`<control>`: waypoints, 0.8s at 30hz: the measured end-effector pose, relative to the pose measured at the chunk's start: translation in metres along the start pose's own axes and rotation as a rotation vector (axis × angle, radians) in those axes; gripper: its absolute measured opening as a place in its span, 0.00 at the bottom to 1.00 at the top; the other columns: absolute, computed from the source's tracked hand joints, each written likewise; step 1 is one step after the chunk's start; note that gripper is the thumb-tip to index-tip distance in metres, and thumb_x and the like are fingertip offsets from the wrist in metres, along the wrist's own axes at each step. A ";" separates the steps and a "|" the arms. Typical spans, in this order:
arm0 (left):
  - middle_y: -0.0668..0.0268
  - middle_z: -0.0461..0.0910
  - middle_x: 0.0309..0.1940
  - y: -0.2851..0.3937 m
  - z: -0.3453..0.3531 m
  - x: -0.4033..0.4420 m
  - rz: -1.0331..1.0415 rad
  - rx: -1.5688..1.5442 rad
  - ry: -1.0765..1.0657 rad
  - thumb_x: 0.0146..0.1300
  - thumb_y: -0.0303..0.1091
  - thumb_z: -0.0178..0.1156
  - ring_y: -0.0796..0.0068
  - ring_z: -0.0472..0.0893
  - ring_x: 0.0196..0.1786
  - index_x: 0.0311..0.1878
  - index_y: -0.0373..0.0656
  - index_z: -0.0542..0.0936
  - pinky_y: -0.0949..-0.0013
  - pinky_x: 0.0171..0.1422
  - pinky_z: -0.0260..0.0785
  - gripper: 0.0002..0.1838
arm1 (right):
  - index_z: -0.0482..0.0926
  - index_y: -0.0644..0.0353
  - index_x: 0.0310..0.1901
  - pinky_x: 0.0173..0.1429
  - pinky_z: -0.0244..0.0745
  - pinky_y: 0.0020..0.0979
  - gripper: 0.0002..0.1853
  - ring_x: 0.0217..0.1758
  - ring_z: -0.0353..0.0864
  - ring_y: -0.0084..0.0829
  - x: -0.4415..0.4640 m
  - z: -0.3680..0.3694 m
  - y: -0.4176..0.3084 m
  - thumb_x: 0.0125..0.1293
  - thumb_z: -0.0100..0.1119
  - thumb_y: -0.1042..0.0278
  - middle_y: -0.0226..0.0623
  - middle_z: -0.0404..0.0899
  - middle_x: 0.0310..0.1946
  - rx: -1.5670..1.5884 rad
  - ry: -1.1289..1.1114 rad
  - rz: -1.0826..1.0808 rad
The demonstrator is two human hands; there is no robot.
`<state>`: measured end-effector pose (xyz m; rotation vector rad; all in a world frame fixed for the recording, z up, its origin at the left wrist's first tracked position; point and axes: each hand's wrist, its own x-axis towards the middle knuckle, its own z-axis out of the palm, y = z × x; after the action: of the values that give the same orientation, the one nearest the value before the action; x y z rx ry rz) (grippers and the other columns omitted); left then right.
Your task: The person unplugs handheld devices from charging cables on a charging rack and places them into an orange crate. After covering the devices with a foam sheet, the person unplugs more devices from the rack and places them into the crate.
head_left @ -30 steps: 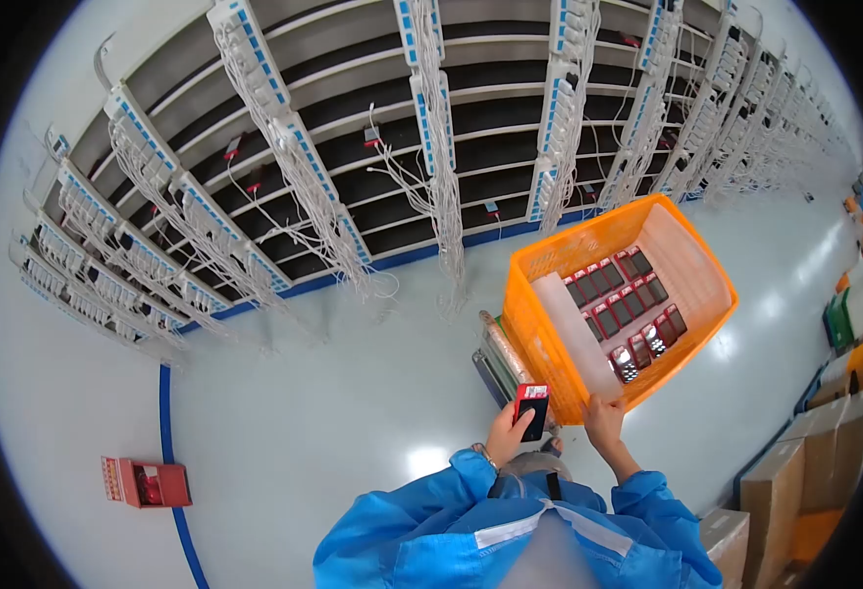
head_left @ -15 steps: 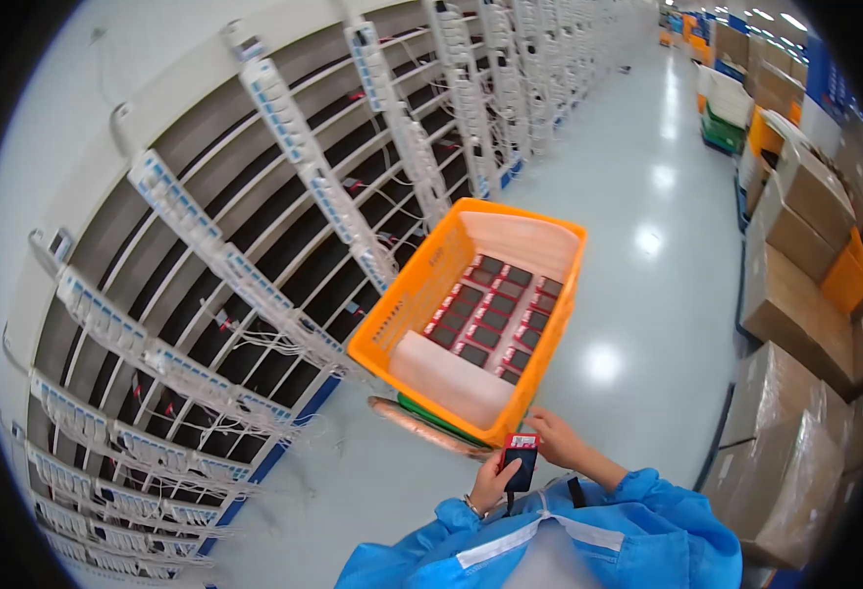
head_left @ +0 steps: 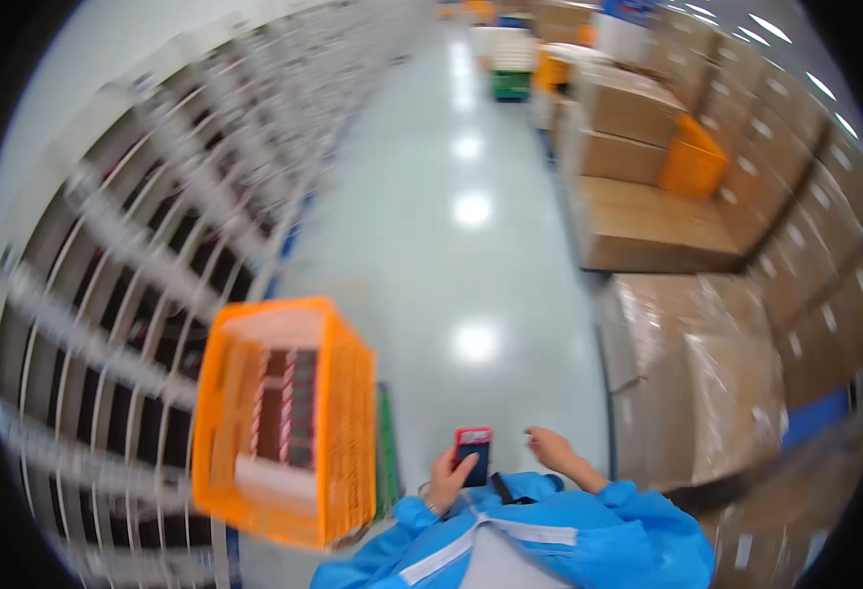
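My left hand [head_left: 445, 481] is wrapped round a red-framed handheld device [head_left: 473, 455] with a dark face and a pale label at its top end. The thumb lies across its front. To the right, apart from the device, my right hand [head_left: 552, 449] has its fingers drawn together; a tiny pale spot shows at the fingertips, too small to name. An orange crate [head_left: 346, 432] stands to the left of both hands, holding rows of red-edged dark devices [head_left: 300, 407] and a white liner sheet.
Along the left runs a slatted rack [head_left: 107, 294] with white strips, blurred by motion. Stacked cardboard boxes [head_left: 662, 216] line the right side, some wrapped in clear film. Another orange crate [head_left: 694, 157] sits among them. A shiny pale floor [head_left: 431, 265] lies between.
The view has swung to the right, so the crate and rack now appear further left. My right hand has moved away from the device, which stays in my left hand.
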<state>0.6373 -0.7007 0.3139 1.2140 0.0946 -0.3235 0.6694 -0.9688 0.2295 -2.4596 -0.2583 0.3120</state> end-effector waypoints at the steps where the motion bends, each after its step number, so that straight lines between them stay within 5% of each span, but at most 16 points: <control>1: 0.57 0.84 0.44 0.006 0.007 0.013 -0.028 -0.028 -0.008 0.69 0.32 0.59 0.71 0.84 0.45 0.57 0.34 0.74 0.69 0.51 0.77 0.17 | 0.76 0.58 0.53 0.49 0.77 0.44 0.15 0.46 0.83 0.47 0.014 -0.006 -0.004 0.66 0.58 0.67 0.47 0.83 0.43 0.005 -0.028 -0.013; 3: 0.56 0.84 0.44 0.011 0.010 0.041 -0.047 -0.002 -0.024 0.70 0.31 0.58 0.69 0.84 0.44 0.56 0.33 0.74 0.68 0.51 0.78 0.16 | 0.75 0.56 0.56 0.54 0.76 0.47 0.17 0.53 0.80 0.49 0.048 -0.011 -0.008 0.67 0.56 0.63 0.46 0.81 0.50 0.036 -0.166 0.002; 10: 0.57 0.84 0.41 0.032 0.001 0.186 -0.032 0.089 -0.080 0.70 0.32 0.57 0.70 0.85 0.41 0.55 0.33 0.74 0.68 0.47 0.79 0.15 | 0.75 0.55 0.57 0.52 0.77 0.44 0.18 0.50 0.81 0.48 0.167 -0.052 -0.022 0.68 0.57 0.61 0.45 0.82 0.49 0.037 -0.292 -0.084; 16: 0.65 0.81 0.41 0.064 0.006 0.335 -0.040 0.119 -0.171 0.68 0.40 0.61 0.80 0.79 0.42 0.57 0.35 0.75 0.72 0.47 0.73 0.21 | 0.77 0.53 0.53 0.52 0.78 0.43 0.17 0.52 0.81 0.44 0.229 -0.102 0.065 0.65 0.59 0.58 0.40 0.81 0.51 -0.311 -0.197 0.210; 24: 0.64 0.80 0.39 0.106 0.037 0.515 0.010 0.388 -0.515 0.69 0.44 0.60 0.78 0.77 0.41 0.52 0.36 0.76 0.71 0.47 0.71 0.20 | 0.79 0.61 0.48 0.48 0.77 0.43 0.15 0.45 0.84 0.45 0.301 -0.149 0.135 0.61 0.65 0.65 0.46 0.84 0.37 0.011 0.065 0.510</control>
<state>1.1542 -0.8026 0.2977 1.4753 -0.4375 -0.6567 1.0134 -1.0810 0.2127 -2.4887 0.4059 0.4432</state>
